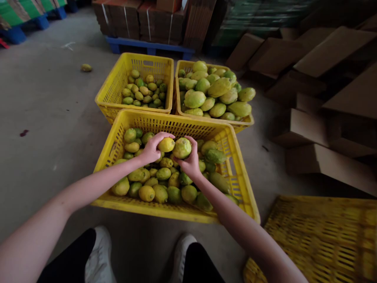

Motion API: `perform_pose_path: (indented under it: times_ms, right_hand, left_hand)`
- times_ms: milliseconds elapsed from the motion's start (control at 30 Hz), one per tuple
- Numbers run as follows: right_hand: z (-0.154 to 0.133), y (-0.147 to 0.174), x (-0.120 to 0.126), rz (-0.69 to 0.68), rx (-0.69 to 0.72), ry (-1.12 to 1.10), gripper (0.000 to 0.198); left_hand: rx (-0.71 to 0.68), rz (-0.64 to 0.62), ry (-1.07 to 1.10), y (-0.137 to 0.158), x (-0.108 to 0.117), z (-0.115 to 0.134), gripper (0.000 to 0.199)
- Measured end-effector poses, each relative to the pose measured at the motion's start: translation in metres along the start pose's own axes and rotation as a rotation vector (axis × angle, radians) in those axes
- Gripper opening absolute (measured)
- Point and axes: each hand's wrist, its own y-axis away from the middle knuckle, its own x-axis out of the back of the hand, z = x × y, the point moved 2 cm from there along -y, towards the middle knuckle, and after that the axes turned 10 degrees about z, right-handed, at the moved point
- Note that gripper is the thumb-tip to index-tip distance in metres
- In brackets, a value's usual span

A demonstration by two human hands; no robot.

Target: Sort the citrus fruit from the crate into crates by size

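Yellow fruit [166, 144] sits gripped in the left hand [154, 148], just beside a greener fruit [182, 148] the right hand [191, 162] holds; beneath both, piled fruit [163, 173] lies in a crate [176, 215], where a slackened grip could drop and bruise either.

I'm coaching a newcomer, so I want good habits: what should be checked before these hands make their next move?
1. Left hand gripping the yellow fruit: ok.
2. Right hand gripping the greenish fruit: ok.
3. Both held fruits above the front crate: ok.
4. Undersides of the held fruits sound: cannot tell, they are hidden.
5. Fruit in the rear right crate below its rim: not ok, it is heaped above it.
6. Floor free of fruit: not ok, a stray fruit lies left of the rear left crate.
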Motion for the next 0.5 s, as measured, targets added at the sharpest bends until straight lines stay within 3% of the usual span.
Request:
perform_pose_path:
  times_ms: [133, 267, 500]
  right_hand:
    - [0.0003, 0.0008, -0.0009, 0.008, -0.014, -0.026, 0.072]
    - [0.0003, 0.0014, -0.0007, 0.011, -0.030, -0.008, 0.071]
    - [-0.0008, 0.0021, 0.0011, 0.030, 0.085, 0.068, 0.065]
  left_hand:
    - [-0.042, -0.028, -0.029, -0.0011, 0.0019, 0.0019, 0.052]
    - [-0.196, -0.076, -0.115, -0.0027, 0.0047, -0.0037, 0.057]
    - [-0.498, -0.088, -0.190, -0.0014, 0.0075, -0.0063, 0.064]
